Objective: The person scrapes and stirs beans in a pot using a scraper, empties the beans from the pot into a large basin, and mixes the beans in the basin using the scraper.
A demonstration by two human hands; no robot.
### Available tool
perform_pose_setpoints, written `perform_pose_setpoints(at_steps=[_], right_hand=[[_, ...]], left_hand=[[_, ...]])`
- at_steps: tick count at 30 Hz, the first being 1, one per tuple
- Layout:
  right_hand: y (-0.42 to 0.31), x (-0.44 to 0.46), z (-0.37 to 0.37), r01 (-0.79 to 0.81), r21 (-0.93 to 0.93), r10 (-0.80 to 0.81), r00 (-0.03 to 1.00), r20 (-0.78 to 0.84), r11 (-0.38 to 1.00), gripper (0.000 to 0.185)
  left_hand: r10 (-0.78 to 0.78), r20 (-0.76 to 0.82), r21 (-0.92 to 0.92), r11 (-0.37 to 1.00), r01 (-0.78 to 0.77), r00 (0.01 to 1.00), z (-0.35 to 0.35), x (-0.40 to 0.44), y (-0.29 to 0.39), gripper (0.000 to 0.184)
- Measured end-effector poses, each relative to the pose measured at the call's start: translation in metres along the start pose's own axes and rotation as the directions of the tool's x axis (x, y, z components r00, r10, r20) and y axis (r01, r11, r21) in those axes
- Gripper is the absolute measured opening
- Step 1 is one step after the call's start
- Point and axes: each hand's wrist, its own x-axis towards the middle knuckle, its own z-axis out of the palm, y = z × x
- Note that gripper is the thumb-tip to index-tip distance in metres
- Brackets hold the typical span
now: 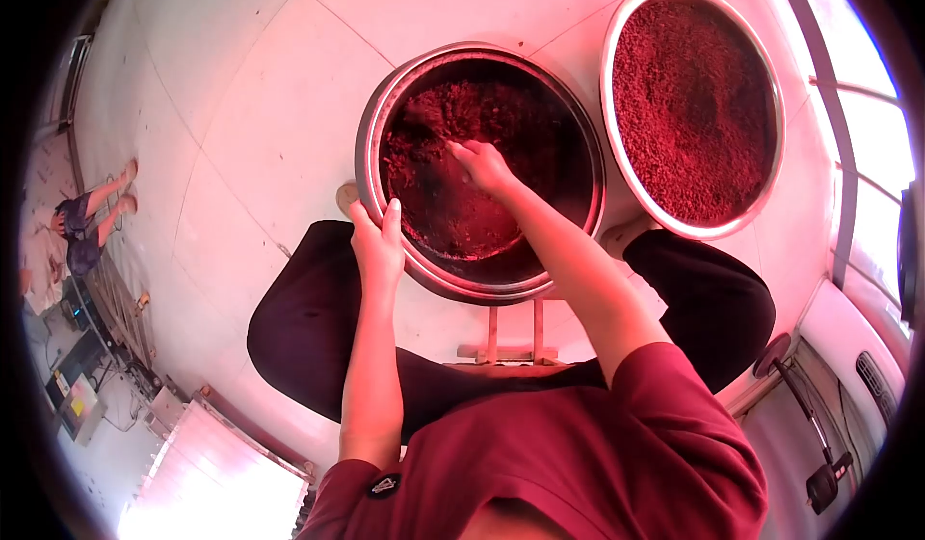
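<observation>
A wide round pot (594,198) stands on the floor between my knees. Dark, reddish, clumpy material (448,217) covers much of its inside. My left hand (378,237) grips the pot's near left rim, thumb up along the edge. Over the middle of the pot, my right hand (485,166) is closed around the end of a dark tool (429,116). The tool points up and left into the material; its far end is blurred and I cannot make out its shape.
At the right, close beside the pot, a large pale-rimmed basin (617,145) holds a heap of small reddish grains. A low wooden stool (511,352) shows below the pot. Another person's legs (111,193) appear far left. Windows (872,135) line the right side.
</observation>
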Motion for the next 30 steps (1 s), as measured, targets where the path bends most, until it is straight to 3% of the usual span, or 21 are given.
perform_pose_setpoints(at_steps=[3,5,6,8,11,13,19,22,25,28,30], right_hand=[[0.046,-0.025,0.005,0.303,-0.192,-0.33,0.936,-0.127,0.934,0.054],[0.036,-0.069,0.01,0.315,-0.37,-0.297,0.949,0.106,0.874,0.055],[0.041,-0.074,0.016,0.369,-0.35,-0.307,0.926,0.221,0.861,0.05],[0.053,-0.063,0.035,0.411,-0.476,-0.352,0.912,0.212,0.777,0.042],[0.079,-0.005,0.05,0.467,-0.42,-0.487,0.871,0.066,0.779,0.039],[0.047,0.005,0.035,0.25,-0.613,-0.389,0.915,-0.104,0.75,0.038],[0.047,0.017,0.018,0.29,-0.451,-0.433,0.866,-0.252,0.844,0.039],[0.049,-0.038,0.015,0.5,-0.503,-0.57,0.822,0.018,0.705,0.037],[0.082,-0.039,0.015,0.631,-0.534,-0.496,0.775,0.392,0.563,0.035],[0.082,-0.017,0.011,0.498,-0.565,-0.492,0.852,0.177,0.658,0.04],[0.074,0.003,0.011,0.386,-0.386,-0.48,0.857,-0.185,0.838,0.045]], left_hand=[[-0.06,0.01,-0.018,0.998,0.06,0.998,0.001,0.005,-0.006,0.037],[-0.057,-0.021,-0.033,0.998,0.056,0.998,0.004,0.006,-0.011,0.038],[-0.055,-0.033,-0.037,0.998,0.054,0.998,0.005,0.005,-0.013,0.038],[-0.064,-0.034,-0.041,0.997,0.062,0.997,0.006,0.004,-0.01,0.039],[-0.048,-0.018,-0.02,0.999,0.047,0.999,0.006,-0.001,-0.006,0.038],[-0.07,-0.009,-0.008,0.998,0.07,0.998,0.004,-0.003,0.001,0.036],[-0.094,0.026,-0.013,0.995,0.094,0.995,-0.002,0.003,0.008,0.036],[-0.044,-0.011,-0.034,0.998,0.044,0.999,-0.001,0.004,0.004,0.034],[-0.029,-0.033,-0.045,0.999,0.028,0.999,0.001,0.004,0.001,0.034],[-0.03,-0.047,-0.044,0.999,0.028,0.998,0.003,0.007,-0.005,0.035],[-0.004,-0.053,-0.045,0.999,0.002,0.999,0.002,0.007,-0.006,0.035]])
